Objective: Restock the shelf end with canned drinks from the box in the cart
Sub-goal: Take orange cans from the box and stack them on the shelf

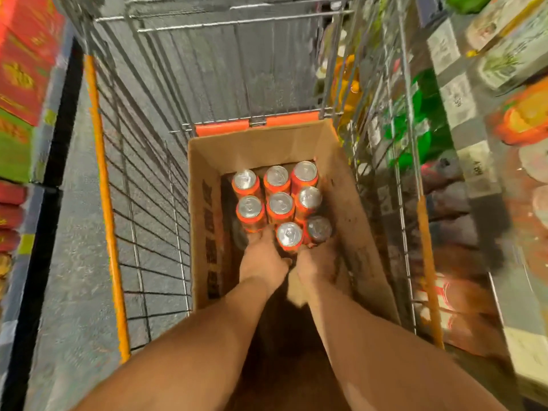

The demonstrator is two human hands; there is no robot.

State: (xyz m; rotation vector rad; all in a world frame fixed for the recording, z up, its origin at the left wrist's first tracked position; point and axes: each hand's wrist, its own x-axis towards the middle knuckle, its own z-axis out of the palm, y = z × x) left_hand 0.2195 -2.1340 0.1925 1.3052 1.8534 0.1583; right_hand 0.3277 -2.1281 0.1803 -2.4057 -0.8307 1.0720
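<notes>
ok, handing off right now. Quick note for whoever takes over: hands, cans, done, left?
Left hand: down in the cardboard box, fingers hidden among the cans; grip unclear.
Right hand: same, beside the nearest cans, blurred.
Cans: eight orange ones upright in the box, which sits in the wire cart.
Done: cannot tell from this view.
Left: lift the cans out and shelve them.

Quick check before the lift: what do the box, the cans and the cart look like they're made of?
Box: plain brown cardboard, matte, with folded flaps. Cans: likely aluminium, with shiny silver pull-tab tops and glossy orange sides. Cart: metal wire grid, dull grey, with orange rim trim that looks like plastic.
</notes>
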